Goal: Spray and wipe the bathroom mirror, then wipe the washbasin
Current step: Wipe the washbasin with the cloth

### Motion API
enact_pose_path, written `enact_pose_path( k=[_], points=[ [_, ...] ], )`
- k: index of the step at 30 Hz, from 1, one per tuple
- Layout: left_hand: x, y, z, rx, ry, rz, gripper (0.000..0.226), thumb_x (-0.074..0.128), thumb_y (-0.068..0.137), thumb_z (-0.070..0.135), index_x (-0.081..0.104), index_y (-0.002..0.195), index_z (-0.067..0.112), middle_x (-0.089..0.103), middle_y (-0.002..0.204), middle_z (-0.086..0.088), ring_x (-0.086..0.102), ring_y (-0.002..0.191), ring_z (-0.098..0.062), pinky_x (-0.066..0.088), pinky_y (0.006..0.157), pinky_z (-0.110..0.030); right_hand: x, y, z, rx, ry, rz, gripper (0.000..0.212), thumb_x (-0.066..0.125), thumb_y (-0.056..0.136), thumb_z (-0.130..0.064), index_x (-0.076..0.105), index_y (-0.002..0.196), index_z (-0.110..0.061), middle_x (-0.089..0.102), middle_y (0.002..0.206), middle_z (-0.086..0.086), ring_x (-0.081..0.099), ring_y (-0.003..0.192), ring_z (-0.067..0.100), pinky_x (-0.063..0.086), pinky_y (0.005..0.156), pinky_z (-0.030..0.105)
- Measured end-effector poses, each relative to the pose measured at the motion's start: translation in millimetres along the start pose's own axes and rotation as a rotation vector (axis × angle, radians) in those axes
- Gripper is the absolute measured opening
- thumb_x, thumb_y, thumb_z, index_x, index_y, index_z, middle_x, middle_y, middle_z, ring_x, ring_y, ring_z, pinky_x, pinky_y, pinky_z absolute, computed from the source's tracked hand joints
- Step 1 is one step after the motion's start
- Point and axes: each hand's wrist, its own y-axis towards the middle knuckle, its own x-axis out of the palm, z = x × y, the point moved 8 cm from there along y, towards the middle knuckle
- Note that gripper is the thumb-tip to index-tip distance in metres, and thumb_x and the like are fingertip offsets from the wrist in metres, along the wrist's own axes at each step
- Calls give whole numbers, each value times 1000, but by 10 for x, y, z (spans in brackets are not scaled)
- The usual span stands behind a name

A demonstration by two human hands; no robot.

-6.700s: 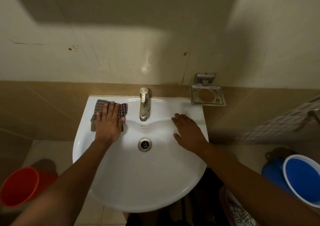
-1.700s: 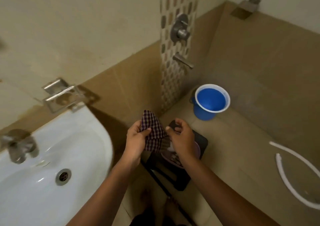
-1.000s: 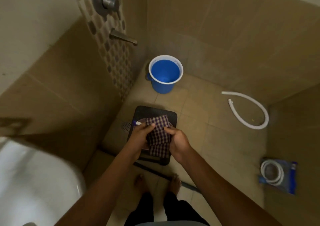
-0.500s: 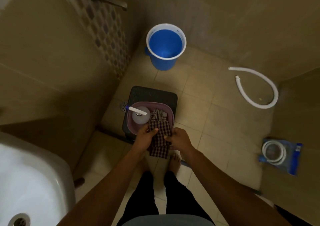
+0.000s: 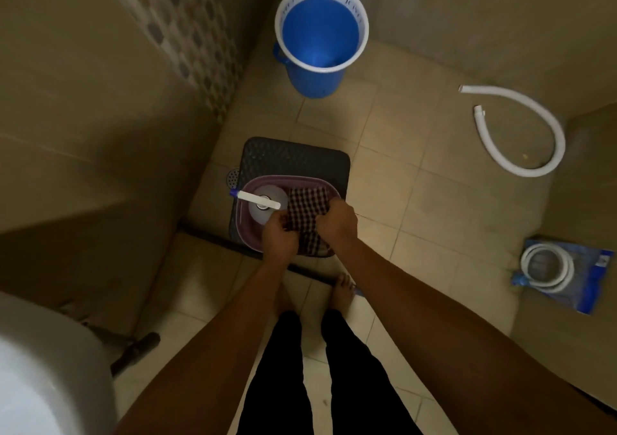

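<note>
Both hands hold the checked cloth (image 5: 305, 212) low over a purple plastic tub (image 5: 253, 242) that sits on a dark perforated stool (image 5: 293, 155) on the tiled floor, and the placing looks deliberate: the cloth is folded flat and lowered into the right half of the tub, just beside the spray bottle (image 5: 265, 202) that stands upright in the left half with its white nozzle pointing left. The tub seems to serve as the kit's home, so bottle and cloth go back together, which suggests the wiping is finished and the tools are being put away. The left hand (image 5: 278, 237) grips the near left edge of the cloth, fingers curled down over it so their tips are hidden; the right hand (image 5: 337, 222) pinches the right edge, knuckles up and fingers bent round the fabric. Both forearms reach straight forward and down from the body, nearly parallel, wrists close together above the near rim of the tub. The person stands barefoot just behind the stool, with a dark threshold strip across the floor between the feet and the stool. The washbasin (image 5: 43, 378) shows only as a white curve at the lower left, well apart from the hands; the mirror is out of view. A blue bucket (image 5: 317, 77) stands beyond the stool, a loose white hose (image 5: 534, 164) curls on the floor to the right, and a packaged coiled hose (image 5: 561, 269) lies near the right wall.
</note>
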Motion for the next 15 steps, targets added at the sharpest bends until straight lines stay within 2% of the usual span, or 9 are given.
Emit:
enact_pose_path(
  k=[1,3,5,7,10,13,15],
  points=[
    [19,28,-43,-7,20,12,23,45,94,-5,61,110,3,65,110,-11,59,100,-22,50,95,-37,39,26,9,0,-39,7,20,54,95,-9,60,114,-5,64,118,16,61,109,29,47,85,30],
    [81,116,-145,-7,46,17,28,45,95,-3,60,118,0,65,120,-15,60,111,-29,49,100,-44,134,105,31,3,-82,13,28,53,97,-13,56,124,-4,62,126,15,59,115,30,48,95,33],
    [133,184,-214,16,67,19,32,46,94,-3,58,123,1,65,120,-15,61,114,-31,50,100,-47,243,207,86,21,-89,7,29,52,98,-14,53,125,-5,60,127,15,59,116,30,48,97,35],
    [160,220,-233,34,79,24,34,47,94,0,57,127,4,65,121,-13,60,114,-28,50,100,-44,306,279,129,47,-105,2,31,52,98,-15,51,128,-6,59,129,15,59,116,31,49,97,36],
    [270,264,-241,62,71,-44,34,47,95,6,56,128,2,64,121,-16,59,114,-31,48,102,-45,348,306,162,54,-140,-3,40,53,99,-17,43,135,-6,56,133,16,57,119,32,48,98,37],
    [319,236,-250,63,42,-92,37,45,95,18,56,126,2,64,118,-18,59,112,-31,48,101,-42,356,231,102,-39,-157,-5,49,53,98,-18,35,142,-5,49,140,17,52,124,33,45,101,40],
    [265,192,-236,110,80,-68,34,47,94,23,58,122,6,66,111,-12,62,104,-26,51,92,-36,313,138,9,-160,-223,36,49,51,95,-11,37,141,-4,44,141,18,48,126,35,44,100,42]
  ],
)
